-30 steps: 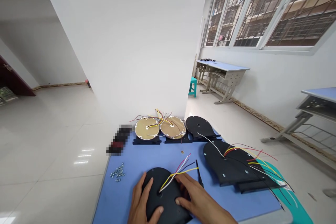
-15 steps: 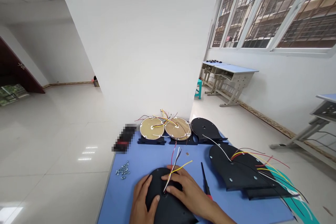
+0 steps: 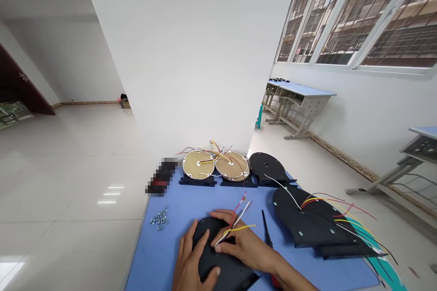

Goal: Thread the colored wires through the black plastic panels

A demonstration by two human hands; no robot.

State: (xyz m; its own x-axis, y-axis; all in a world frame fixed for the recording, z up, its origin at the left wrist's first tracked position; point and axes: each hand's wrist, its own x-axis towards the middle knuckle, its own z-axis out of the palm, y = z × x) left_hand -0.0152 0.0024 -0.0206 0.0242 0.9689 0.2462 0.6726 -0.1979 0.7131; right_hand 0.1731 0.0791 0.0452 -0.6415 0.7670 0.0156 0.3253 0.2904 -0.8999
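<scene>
A black round plate (image 3: 218, 259) lies on the blue table (image 3: 170, 254) at the near edge. A bundle of red, white, black and yellow wires (image 3: 237, 220) comes out of its middle. My left hand (image 3: 191, 261) grips the plate's left rim, thumb on top. My right hand (image 3: 239, 241) lies across the plate's top with the fingers curled round the wires at their base. A black and red screwdriver (image 3: 266, 236) lies just right of my right hand.
Several small screws (image 3: 160, 219) lie in a heap at the left. Two tan discs (image 3: 215, 164) with wires and a black plate (image 3: 266, 166) stand at the far edge. A stack of black wired plates (image 3: 314, 225) fills the right side. More desks stand by the windows.
The camera tipped a little. My right hand slid from the plate's right side to its middle and closed on the wires, which swung upright and now lean right. The left hand stayed on the rim.
</scene>
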